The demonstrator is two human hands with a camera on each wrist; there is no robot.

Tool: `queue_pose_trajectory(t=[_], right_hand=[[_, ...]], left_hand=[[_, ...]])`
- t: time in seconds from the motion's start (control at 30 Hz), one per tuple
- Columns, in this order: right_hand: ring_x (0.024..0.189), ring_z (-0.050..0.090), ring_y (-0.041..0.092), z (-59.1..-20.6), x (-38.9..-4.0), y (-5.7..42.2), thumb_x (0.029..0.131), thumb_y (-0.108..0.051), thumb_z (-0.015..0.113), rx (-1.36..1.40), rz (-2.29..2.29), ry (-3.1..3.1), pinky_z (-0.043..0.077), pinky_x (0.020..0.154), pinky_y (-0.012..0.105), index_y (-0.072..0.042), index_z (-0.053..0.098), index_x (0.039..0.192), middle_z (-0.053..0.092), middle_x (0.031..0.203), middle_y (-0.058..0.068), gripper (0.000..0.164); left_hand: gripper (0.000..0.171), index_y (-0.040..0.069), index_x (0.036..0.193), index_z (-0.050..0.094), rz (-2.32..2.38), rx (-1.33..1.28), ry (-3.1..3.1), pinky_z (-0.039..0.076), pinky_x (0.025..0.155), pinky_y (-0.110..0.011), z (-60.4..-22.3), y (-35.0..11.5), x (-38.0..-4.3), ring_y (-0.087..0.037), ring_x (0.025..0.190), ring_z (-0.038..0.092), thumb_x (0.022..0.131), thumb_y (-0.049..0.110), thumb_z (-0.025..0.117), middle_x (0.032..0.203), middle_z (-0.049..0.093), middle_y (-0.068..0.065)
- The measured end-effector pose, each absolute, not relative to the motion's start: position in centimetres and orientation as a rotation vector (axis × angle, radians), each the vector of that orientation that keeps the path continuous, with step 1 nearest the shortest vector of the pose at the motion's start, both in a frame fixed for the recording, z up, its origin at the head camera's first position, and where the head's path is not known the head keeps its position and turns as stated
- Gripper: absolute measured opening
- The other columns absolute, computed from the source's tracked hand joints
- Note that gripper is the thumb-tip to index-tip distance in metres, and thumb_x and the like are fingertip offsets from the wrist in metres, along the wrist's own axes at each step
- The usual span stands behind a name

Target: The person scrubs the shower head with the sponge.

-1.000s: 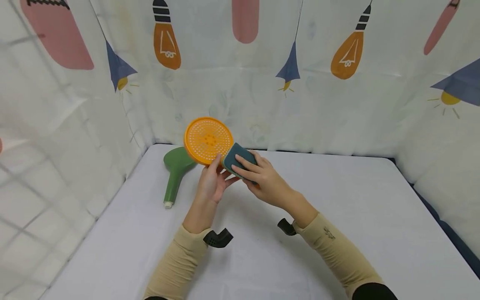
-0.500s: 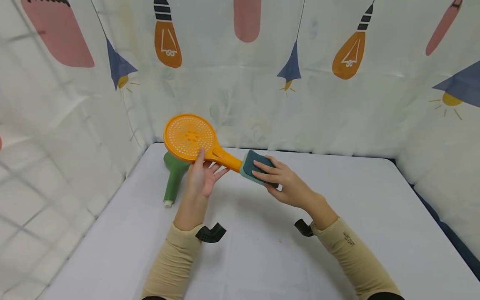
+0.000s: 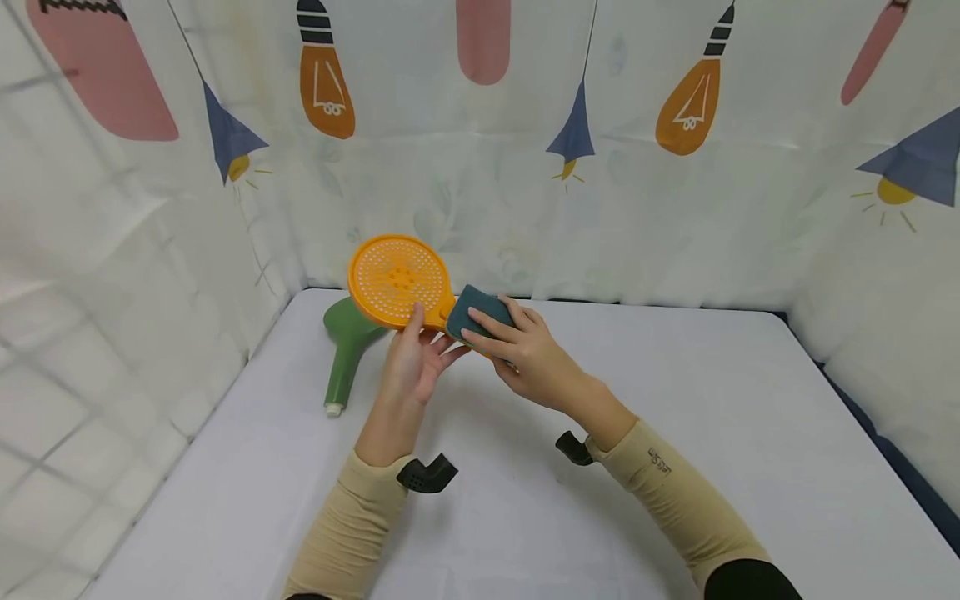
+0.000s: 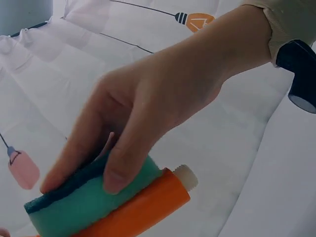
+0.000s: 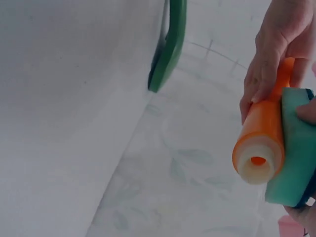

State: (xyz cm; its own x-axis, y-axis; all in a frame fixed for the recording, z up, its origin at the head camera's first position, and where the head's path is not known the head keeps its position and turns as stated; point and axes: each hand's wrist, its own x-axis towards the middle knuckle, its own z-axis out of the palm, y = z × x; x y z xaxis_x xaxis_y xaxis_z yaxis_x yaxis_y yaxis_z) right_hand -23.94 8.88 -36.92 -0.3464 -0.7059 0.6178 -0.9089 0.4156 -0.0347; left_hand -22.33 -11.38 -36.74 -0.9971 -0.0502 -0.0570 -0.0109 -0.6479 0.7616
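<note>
An orange shower head [image 3: 397, 282] with a perforated round face is held up above the table. My left hand [image 3: 408, 367] grips it near the neck, thumb on the front and fingers behind. With my right hand [image 3: 536, 358] I hold a sponge [image 3: 480, 312], light green with a dark scouring side, against the handle. In the left wrist view the sponge's soft green side [image 4: 94, 202] lies along the orange handle [image 4: 148, 210], short of its pale threaded end [image 4: 186, 177]. The right wrist view shows that open end [image 5: 257, 165] beside the sponge [image 5: 296, 148].
A green shower head [image 3: 348, 346] lies on the white table [image 3: 675, 400] at the back left, its handle pointing to the front. Printed curtains [image 3: 480, 192] enclose the back and sides.
The sponge slid down the orange handle away from the face, then came back up close to it. Meanwhile the shower head shifted left and partly back right. The green one stays put.
</note>
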Motion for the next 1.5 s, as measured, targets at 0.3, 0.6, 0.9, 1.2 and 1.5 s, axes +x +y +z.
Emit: queue_pose_trajectory(t=[0.3, 0.6, 0.9, 1.2, 1.5], right_hand=[[0.141, 0.039, 0.05, -37.9, -23.5, 10.8, 0.085, -0.002, 0.081, 1.527, 0.439, -2.156, 0.039, 0.109, 0.059, -0.012, 0.067, 0.137, 0.056, 0.148, 0.011, 0.055], [0.14, 0.04, 0.052, -39.2, -23.9, 12.2, 0.086, 0.004, 0.079, 1.453, 0.759, -2.193, 0.041, 0.105, 0.064, -0.007, 0.066, 0.138, 0.054, 0.148, 0.016, 0.054], [0.144, 0.033, 0.051, -38.2, -23.9, 10.5, 0.094, -0.004, 0.074, 1.364, 0.757, -2.276, 0.035, 0.11, 0.065, -0.007, 0.06, 0.144, 0.048, 0.153, 0.016, 0.052], [0.142, 0.036, 0.052, -37.5, -23.8, 9.0, 0.092, -0.001, 0.073, 1.336, 0.705, -2.179, 0.038, 0.107, 0.064, -0.004, 0.064, 0.139, 0.054, 0.147, 0.019, 0.048], [0.144, 0.034, 0.05, -37.5, -23.2, 10.9, 0.093, -0.003, 0.073, 1.472, 0.668, -2.245, 0.033, 0.112, 0.061, -0.009, 0.064, 0.141, 0.051, 0.152, 0.012, 0.049]], left_hand=[[0.055, 0.022, 0.162, 0.02, -2.826, 0.207, -1.259, 0.047, 0.101, -0.052, -36.1, -13.0, -22.5, -0.038, 0.131, 0.051, 0.112, 0.035, 0.037, 0.14, 0.044, -0.013], [0.055, 0.023, 0.163, 0.021, -2.839, 0.183, -1.234, 0.044, 0.099, -0.06, -36.4, -12.5, -22.3, -0.041, 0.131, 0.052, 0.112, 0.035, 0.039, 0.141, 0.044, -0.015], [0.053, 0.018, 0.161, 0.025, -2.791, 0.139, -1.298, 0.045, 0.1, -0.058, -36.5, -11.7, -22.0, -0.039, 0.125, 0.057, 0.112, 0.035, 0.038, 0.14, 0.046, -0.015], [0.051, 0.015, 0.159, 0.029, -2.799, 0.091, -1.355, 0.057, 0.088, -0.046, -36.8, -10.8, -21.9, -0.025, 0.101, 0.068, 0.113, 0.033, 0.038, 0.137, 0.048, -0.015], [0.053, 0.018, 0.16, 0.024, -2.859, 0.234, -1.279, 0.052, 0.097, -0.048, -36.2, -11.9, -22.2, -0.032, 0.118, 0.06, 0.112, 0.035, 0.038, 0.139, 0.047, -0.014]])
